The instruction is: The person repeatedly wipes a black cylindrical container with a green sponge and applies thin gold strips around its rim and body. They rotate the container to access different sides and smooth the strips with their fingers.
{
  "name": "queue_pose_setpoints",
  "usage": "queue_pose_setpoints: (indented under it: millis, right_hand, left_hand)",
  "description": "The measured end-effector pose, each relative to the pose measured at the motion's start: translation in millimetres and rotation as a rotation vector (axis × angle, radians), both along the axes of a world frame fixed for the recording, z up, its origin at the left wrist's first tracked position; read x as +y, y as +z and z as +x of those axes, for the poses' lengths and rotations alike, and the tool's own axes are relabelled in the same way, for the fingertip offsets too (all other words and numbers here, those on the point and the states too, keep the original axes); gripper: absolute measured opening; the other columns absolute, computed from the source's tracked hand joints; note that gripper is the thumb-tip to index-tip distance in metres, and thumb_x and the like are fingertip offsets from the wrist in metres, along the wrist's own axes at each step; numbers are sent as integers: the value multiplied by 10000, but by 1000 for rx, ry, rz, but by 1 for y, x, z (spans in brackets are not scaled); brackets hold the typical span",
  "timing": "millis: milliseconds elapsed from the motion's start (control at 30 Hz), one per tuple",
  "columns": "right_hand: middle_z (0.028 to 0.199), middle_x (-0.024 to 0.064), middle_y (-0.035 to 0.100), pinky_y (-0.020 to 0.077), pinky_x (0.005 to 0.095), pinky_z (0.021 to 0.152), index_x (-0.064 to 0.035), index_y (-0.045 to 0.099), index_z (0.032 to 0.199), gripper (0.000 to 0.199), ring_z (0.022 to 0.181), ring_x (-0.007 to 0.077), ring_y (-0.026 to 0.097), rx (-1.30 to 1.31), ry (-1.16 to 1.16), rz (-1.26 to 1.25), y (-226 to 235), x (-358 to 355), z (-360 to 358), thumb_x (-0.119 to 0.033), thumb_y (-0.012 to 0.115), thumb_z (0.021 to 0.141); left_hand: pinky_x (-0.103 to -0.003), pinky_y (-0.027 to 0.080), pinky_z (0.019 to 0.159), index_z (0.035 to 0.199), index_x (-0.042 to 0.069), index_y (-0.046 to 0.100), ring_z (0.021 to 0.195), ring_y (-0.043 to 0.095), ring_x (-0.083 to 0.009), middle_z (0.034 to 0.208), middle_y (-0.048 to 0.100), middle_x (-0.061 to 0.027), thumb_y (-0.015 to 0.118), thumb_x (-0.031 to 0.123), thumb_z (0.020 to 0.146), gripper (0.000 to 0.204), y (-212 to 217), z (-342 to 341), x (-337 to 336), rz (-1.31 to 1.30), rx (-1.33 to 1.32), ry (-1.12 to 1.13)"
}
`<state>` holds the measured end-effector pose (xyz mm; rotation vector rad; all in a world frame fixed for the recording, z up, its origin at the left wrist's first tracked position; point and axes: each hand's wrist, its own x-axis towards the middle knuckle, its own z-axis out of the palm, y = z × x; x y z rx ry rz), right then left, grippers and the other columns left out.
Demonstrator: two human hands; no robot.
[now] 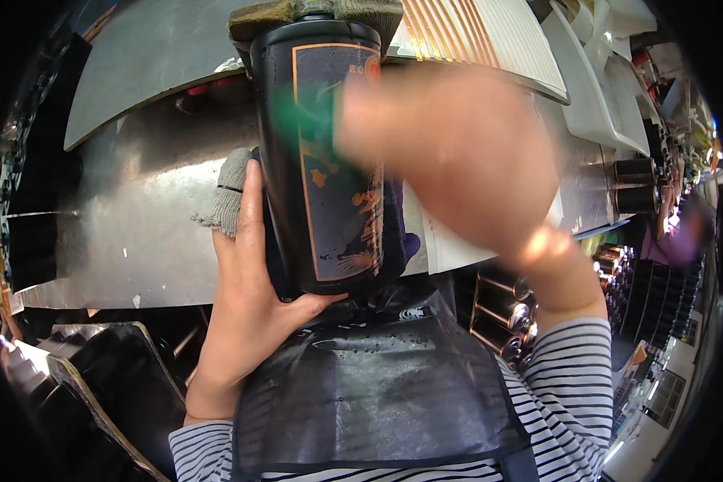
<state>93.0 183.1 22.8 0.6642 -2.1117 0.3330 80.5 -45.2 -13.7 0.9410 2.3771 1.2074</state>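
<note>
Our left hand [245,321] cups the base of a black bottle [321,153] held up near us, fingers wrapped round it. Our right hand [450,153] is blurred at the label; whether it grips, we cannot tell. We judge this a wiping step, calling for a steady hold.

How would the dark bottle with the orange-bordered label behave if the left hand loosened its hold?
The dark bottle looks glossy, so probably slippery. It seems tall and bulky against the left hand under its base, so likely heavy and apt to tip. If glass, it could break.
</note>
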Motion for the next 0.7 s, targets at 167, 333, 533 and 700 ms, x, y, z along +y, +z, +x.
queue_pose_setpoints:
  millis: [167, 333, 533, 700]
  right_hand:
    - [684, 3, 645, 484, 263, 529, -73, 681, 734, 90, 567, 127, 592, -484, 138, 50, 9, -27, 41, -162, 692, 728]
    - [823, 39, 673, 494, 221, 570, -36, 684, 970, 201, 686, 156, 650, -32, -9, -123, 9, 20, -36, -67, 728, 776]
    - [743, 44, 644, 502, 276, 540, -101, 678, 819, 115, 607, 144, 606, -377, 305, 2, -13, -23, 67, -123, 708, 710]
    - [781, 15, 676, 476, 260, 521, -99, 704, 863, 129, 616, 137, 622, -46, -83, -15, 22, 16, -40, -118, 748, 743]
  left_hand:
    - [-395, 383, 1053, 1511, 10, 31, 1270, 444, -318, 1468, 320, -180, 820, 48, 677, 1148, -20, 11, 18, 127, 111, 123]
    - [-287, 585, 685, 1529, 138, -9, 1156, 545, -255, 1407, 394, -137, 759, -38, 707, 1139, -15, 12, 20, 232, -268, 155]
    - [-421, 372, 1005, 1491, -47, 69, 1146, 495, -378, 1345, 467, -213, 899, 195, 602, 1240, -13, 12, 21, 141, -7, 188]
    - [-390, 368, 1023, 1506, -5, 64, 1208, 501, -292, 1424, 395, -186, 909, 164, 529, 1303, -15, 9, 17, 121, 98, 118]
